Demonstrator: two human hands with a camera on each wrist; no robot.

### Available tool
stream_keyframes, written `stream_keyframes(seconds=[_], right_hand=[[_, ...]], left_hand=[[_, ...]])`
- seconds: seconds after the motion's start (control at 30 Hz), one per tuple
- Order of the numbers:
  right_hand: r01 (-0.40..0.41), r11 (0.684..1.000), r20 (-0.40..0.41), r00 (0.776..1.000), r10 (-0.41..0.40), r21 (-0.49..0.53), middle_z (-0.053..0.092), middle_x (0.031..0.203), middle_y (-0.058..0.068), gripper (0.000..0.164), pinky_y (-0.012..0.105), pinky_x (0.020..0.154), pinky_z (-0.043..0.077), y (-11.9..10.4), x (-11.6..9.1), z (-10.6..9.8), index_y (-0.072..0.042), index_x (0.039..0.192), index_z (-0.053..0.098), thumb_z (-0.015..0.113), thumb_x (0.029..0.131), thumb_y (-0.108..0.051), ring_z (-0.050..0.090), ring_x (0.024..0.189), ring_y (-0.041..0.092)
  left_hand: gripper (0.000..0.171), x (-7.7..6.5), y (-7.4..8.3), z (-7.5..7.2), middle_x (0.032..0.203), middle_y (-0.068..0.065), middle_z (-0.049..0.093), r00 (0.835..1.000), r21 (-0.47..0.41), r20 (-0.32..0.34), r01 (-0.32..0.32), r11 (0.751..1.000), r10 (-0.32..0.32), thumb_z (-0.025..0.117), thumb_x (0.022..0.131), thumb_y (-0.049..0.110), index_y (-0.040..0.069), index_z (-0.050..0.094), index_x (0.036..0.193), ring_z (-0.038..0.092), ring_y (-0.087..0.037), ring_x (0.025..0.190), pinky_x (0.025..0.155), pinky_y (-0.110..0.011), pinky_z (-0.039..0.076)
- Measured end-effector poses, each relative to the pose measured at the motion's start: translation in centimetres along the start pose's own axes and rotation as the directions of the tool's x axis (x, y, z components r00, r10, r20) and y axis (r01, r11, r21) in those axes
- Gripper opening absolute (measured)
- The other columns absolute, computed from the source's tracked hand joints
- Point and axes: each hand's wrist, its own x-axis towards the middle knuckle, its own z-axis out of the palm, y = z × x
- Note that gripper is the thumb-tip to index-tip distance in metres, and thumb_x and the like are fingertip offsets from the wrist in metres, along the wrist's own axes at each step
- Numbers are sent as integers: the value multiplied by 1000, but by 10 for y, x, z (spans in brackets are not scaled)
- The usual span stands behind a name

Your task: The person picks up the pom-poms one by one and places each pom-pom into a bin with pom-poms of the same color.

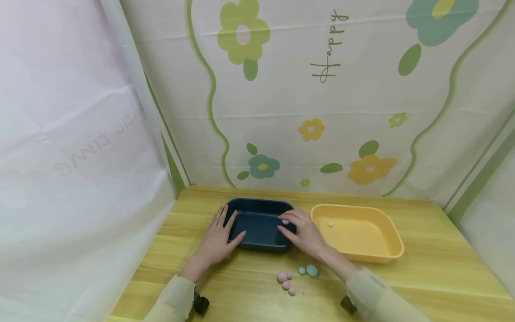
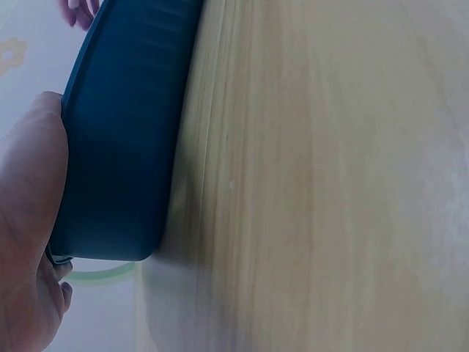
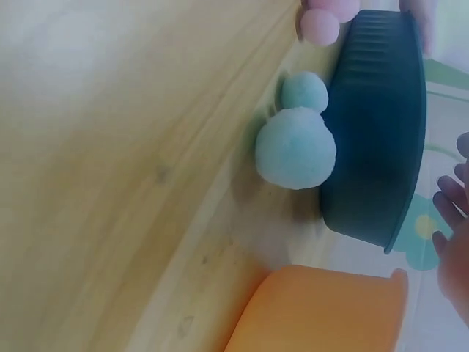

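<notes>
Blue tray: on the surface, long axis left-to-right, opening upward
Left hand: spread, touching its left end
Right hand: over its right end, pink ball at fingers; cannot tell if gripped

The word "Happy" stands in thin, dark script on the flowered back cloth, turned sideways so it reads upward. On the white left cloth, faint mirrored script reads "time"; beside it, a partly lost word seems to end in "tic".
</notes>
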Motion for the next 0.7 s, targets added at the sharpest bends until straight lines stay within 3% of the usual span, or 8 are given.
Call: stream_keyframes(seconds=[0.17,0.3,0.57,0.63,0.7], right_hand=[[31,999,7,999,-31,11,81,123,8,37,50,98,60,-6,-11,-11,-7,122,82,93,86,-9,73,116,29],[64,998,28,998,-64,23,80,130,12,40,50,97,61,-11,-20,-19,-6,131,79,88,92,-13,73,120,30],[53,998,167,984,-58,37,59,165,9,59,60,118,52,-27,-36,-30,-15,161,58,75,106,-27,57,149,34],[70,997,188,979,-73,25,55,168,8,62,55,124,49,-29,-40,-32,-18,164,54,74,107,-30,54,153,31],[85,996,207,974,-89,28,53,171,6,64,42,134,39,-31,-44,-33,-19,165,52,75,106,-31,51,156,27]], left_hand=[[86,0,0,0,184,-24,13,1000,4,1,-2,1000,2,56,109,62,11,33,174,14,-44,173,140,-62,20],[86,0,-1,0,184,-24,13,1000,6,2,-4,1000,4,56,109,62,11,33,174,14,-44,173,140,-62,20],[86,0,-1,1,184,-24,13,1000,4,1,-2,1000,2,57,109,62,11,32,175,14,-44,173,140,-61,20],[86,0,-1,1,184,-24,13,1000,8,2,-3,1000,3,57,109,62,11,33,174,15,-44,173,140,-62,20],[86,0,-1,1,184,-24,13,1000,9,3,-4,1000,4,56,109,62,11,33,174,15,-44,173,140,-62,21]])
